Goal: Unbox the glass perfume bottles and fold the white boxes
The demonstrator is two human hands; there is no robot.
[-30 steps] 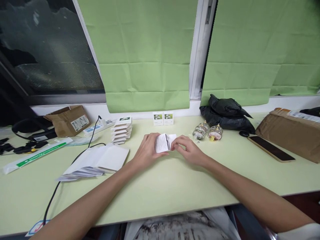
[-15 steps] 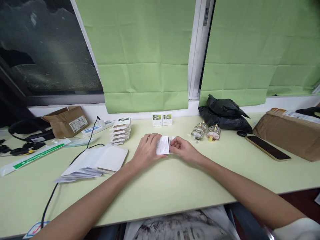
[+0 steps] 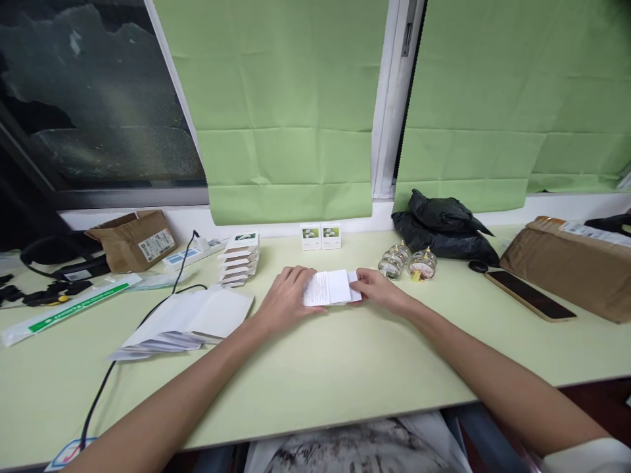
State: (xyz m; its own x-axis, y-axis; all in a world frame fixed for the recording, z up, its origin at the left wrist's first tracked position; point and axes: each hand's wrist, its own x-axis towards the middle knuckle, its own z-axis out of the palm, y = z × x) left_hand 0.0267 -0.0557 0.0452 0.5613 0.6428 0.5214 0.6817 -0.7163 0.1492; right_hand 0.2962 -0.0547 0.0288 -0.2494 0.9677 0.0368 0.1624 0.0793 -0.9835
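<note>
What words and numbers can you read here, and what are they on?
No word or number is clear enough to quote.
White box in the left hand: print too small.
Two boxes at the back: too small.
Box stack: too small to tell.
Long packet, green strip: letters blurred.
Open brown box, sticker: too small.
Brown parcel, label: blurred.
Corner card: red mark, unreadable.

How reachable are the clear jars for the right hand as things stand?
Likely yes: the clear jars stand just beyond the right hand, nothing visible between. It would probably first have to let go of the white carton.
</note>
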